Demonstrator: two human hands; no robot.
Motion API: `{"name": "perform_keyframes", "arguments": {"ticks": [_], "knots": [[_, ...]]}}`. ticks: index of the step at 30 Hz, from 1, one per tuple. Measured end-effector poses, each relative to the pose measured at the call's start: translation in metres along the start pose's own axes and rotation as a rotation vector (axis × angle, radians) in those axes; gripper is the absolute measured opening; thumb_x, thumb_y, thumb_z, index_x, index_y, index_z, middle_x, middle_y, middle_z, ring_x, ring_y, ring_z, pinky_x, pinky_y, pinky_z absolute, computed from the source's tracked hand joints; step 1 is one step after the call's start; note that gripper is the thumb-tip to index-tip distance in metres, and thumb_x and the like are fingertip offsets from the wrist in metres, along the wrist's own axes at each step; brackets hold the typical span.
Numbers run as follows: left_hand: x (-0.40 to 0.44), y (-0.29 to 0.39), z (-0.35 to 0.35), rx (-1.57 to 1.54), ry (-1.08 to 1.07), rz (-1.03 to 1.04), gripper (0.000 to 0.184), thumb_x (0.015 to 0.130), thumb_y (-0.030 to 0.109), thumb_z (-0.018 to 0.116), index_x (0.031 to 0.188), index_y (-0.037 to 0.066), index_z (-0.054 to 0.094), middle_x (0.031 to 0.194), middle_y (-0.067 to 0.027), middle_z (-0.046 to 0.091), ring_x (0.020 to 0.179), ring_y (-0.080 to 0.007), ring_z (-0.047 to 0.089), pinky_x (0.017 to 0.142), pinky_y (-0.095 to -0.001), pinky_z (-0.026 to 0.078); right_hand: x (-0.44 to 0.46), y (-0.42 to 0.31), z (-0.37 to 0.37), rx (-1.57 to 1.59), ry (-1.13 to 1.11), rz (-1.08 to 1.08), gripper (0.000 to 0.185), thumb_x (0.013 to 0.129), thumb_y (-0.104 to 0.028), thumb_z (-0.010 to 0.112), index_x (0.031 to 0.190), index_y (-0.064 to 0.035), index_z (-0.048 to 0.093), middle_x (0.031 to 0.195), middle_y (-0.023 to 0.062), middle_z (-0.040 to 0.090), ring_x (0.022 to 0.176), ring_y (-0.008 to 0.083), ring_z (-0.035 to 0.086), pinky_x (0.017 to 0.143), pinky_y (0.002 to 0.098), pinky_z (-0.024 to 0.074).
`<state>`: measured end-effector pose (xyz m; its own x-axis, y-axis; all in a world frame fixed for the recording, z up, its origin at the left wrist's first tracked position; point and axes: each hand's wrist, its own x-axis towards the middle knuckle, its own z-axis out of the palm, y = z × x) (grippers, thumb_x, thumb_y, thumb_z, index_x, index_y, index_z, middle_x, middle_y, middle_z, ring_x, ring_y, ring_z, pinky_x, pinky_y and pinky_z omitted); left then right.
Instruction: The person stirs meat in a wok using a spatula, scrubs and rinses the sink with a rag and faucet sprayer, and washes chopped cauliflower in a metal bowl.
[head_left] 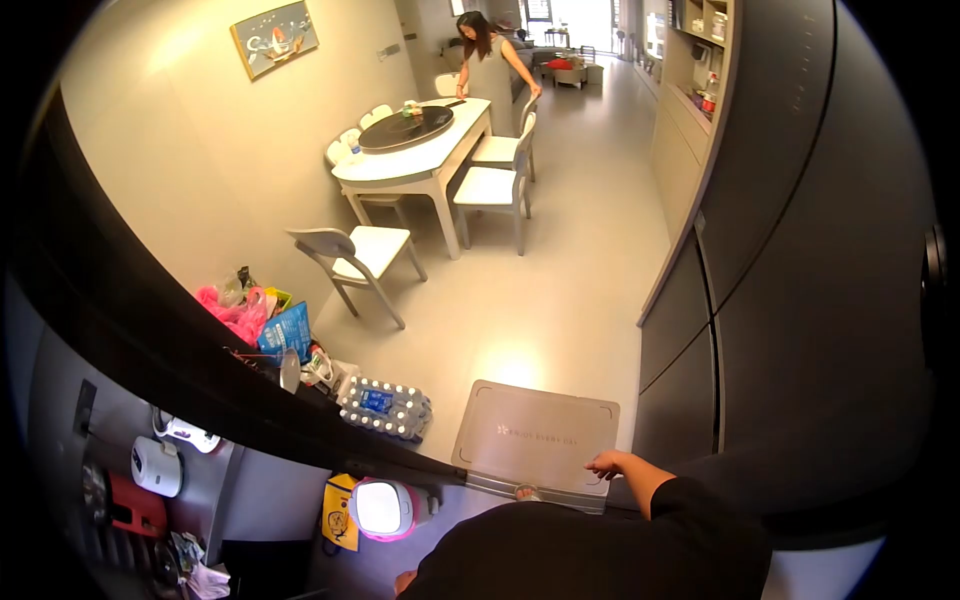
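Note:
My right hand [605,464] hangs over the right edge of a grey-brown floor mat [536,432], with its fingers partly curled and nothing visible in them. Only a small part of my left hand [404,581] shows at the bottom edge, beside my dark shirt; its fingers are hidden. Nearest to it stands a white-lidded bin [382,508] with a pink rim, next to a yellow bag [340,513]. One foot shows at the mat's near edge.
Bottled water packs [386,408] and bags [286,330] lie at the left. A chair [372,250] stands before the dining table [420,158]. Another person leans over the table's far end. Dark cabinet doors [790,270] line the right.

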<state>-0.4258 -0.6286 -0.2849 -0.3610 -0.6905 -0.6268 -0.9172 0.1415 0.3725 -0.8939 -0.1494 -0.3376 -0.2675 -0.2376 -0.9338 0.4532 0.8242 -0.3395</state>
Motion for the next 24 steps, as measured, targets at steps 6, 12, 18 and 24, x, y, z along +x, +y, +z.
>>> {"name": "perform_keyframes", "arguments": {"ticks": [6, 12, 18, 24], "knots": [[-0.024, 0.016, 0.029, -0.059, 0.072, -0.023, 0.04, 0.091, 0.041, 0.067, 0.095, 0.003, 0.078, 0.086, -0.0111, 0.076, 0.075, -0.0216, 0.073, 0.075, -0.0373, 0.057, -0.006, -0.04, -0.021, -0.099, -0.041, 0.011, 0.067, 0.096, -0.053, 0.068, 0.141, -0.004, 0.059, 0.134, 0.0154, 0.064, 0.119, 0.0307, 0.066, 0.091, 0.0456, 0.059], [-0.031, 0.017, 0.044, -0.138, 0.082, 0.072, 0.038, 0.091, 0.041, 0.068, 0.095, 0.004, 0.078, 0.084, -0.0108, 0.076, 0.076, -0.0217, 0.073, 0.076, -0.0371, 0.056, 0.026, -0.01, -0.011, -0.194, -0.108, 0.111, 0.062, 0.097, -0.053, 0.066, 0.137, -0.0062, 0.062, 0.13, 0.0139, 0.067, 0.111, 0.0297, 0.069, 0.089, 0.0468, 0.0592], [-0.069, 0.009, 0.06, -0.119, 0.114, -0.115, 0.05, 0.093, 0.052, 0.058, 0.11, 0.008, 0.075, 0.1, -0.0143, 0.076, 0.096, -0.0328, 0.072, 0.087, -0.045, 0.055, 0.045, -0.022, -0.007, -0.403, -0.285, 0.177, 0.066, 0.1, -0.051, 0.063, 0.143, -0.0018, 0.054, 0.144, 0.017, 0.059, 0.116, 0.0308, 0.067, 0.09, 0.0489, 0.059], [-0.129, -0.08, 0.127, -0.265, 0.153, -0.038, 0.043, 0.092, 0.05, 0.061, 0.099, 0.01, 0.076, 0.09, -0.0136, 0.077, 0.088, -0.0307, 0.074, 0.079, -0.043, 0.057, -0.008, -0.129, 0.018, -0.74, -0.376, -0.078, 0.06, 0.1, -0.046, 0.063, 0.137, 0.0009, 0.057, 0.135, 0.0177, 0.062, 0.108, 0.0288, 0.068, 0.083, 0.0446, 0.0589]]}}
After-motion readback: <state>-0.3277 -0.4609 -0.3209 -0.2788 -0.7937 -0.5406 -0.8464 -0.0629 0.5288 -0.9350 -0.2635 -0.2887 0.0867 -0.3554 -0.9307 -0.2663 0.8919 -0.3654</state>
